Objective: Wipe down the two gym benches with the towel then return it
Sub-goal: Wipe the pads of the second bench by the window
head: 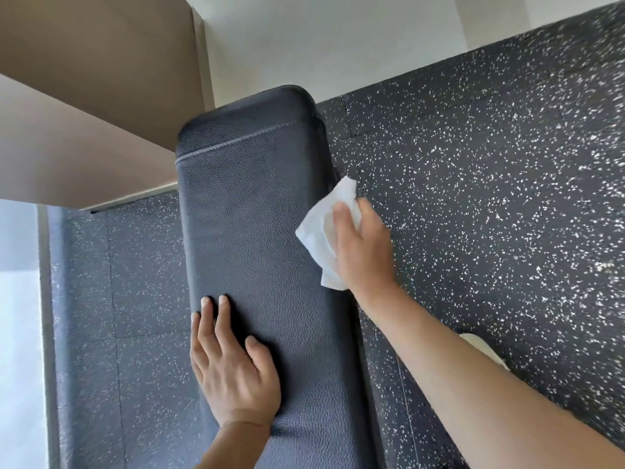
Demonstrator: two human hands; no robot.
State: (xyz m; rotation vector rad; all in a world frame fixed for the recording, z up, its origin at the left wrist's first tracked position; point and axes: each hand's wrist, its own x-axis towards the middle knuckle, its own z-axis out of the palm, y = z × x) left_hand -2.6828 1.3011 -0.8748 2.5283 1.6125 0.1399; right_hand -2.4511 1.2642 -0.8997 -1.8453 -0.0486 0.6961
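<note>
Seen from above, 2 bare forearms reach forward over a black padded bench (257,231) that runs from the near edge of the view away toward a white wall (338,35). Nearest, the left hand (233,363) lies flat on the left side of the bench top, fingers straight and slightly spread, palm down, holding nothing. A little farther and to the right, the right hand (362,245) holds a white towel (324,231) against the right edge of the bench; its fingers curl over the crumpled cloth, which sticks out beyond the fingertips on the far side and below the palm on the near side. To the right of the right forearm, a small pale object (483,350) lies on the floor, mostly hidden by the arm, so what it is cannot be told. The floor (490,164) is dark rubber speckled with white flecks and lies on both sides of the bench. Farther on, a line of grey stitching crosses the bench top near its rounded far end, which meets the white wall. At the far left, a tan panelled surface (84,79) reaches over the floor beside the bench.
</note>
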